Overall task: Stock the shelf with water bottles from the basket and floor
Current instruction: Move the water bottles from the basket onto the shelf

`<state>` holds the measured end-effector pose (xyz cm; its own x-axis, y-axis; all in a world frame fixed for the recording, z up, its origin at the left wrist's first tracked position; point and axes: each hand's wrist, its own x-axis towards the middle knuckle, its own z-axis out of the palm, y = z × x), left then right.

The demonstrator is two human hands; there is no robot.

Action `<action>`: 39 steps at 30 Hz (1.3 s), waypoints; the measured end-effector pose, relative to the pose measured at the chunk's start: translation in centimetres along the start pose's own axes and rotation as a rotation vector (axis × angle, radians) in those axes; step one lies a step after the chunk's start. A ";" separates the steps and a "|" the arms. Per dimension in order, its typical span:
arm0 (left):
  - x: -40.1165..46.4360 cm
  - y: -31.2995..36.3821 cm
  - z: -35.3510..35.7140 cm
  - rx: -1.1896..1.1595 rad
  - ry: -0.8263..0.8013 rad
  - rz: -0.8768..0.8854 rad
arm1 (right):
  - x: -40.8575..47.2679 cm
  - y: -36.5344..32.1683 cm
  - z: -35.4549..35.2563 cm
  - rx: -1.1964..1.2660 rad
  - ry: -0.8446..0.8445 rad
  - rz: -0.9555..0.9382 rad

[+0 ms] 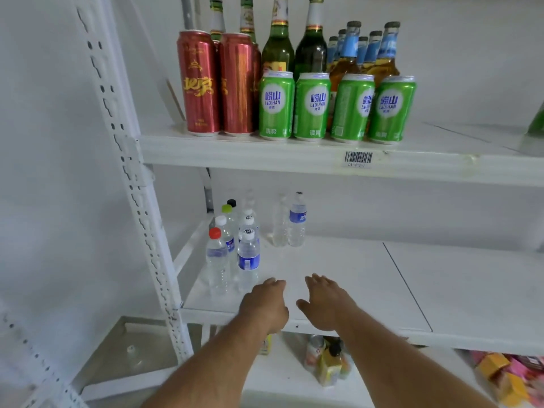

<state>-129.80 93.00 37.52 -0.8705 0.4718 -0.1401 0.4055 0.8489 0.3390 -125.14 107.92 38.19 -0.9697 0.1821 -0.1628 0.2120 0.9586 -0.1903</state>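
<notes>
Head | left hand (265, 304) loosely spread, empty | right hand (323, 301) spread, empty

Middle shelf (338, 269): wide bare stretch centre and right, open to hands. Water bottles (235, 245) crowd left end by upright post (147, 201); two bottles (290, 220) stand farther back. Upper shelf (294, 156) caps headroom.
</notes>
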 end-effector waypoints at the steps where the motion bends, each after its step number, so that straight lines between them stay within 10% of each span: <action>1: -1.0 -0.1 0.2 -0.003 0.013 -0.010 | -0.9 -0.1 0.1 0.012 0.010 -0.006; 20: -15.7 -8.9 12.9 -0.036 -0.283 -0.246 | -14.2 -2.1 16.9 0.103 -0.258 -0.052; 39: -9.4 -29.9 28.1 -0.235 -0.618 -0.367 | -6.5 -9.3 37.5 0.194 -0.621 0.324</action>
<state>-125.91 69.86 2.52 -0.5951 0.2752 -0.7551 -0.0106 0.9368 0.3497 -116.28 89.56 4.69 -0.6187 0.2375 -0.7489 0.5508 0.8109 -0.1979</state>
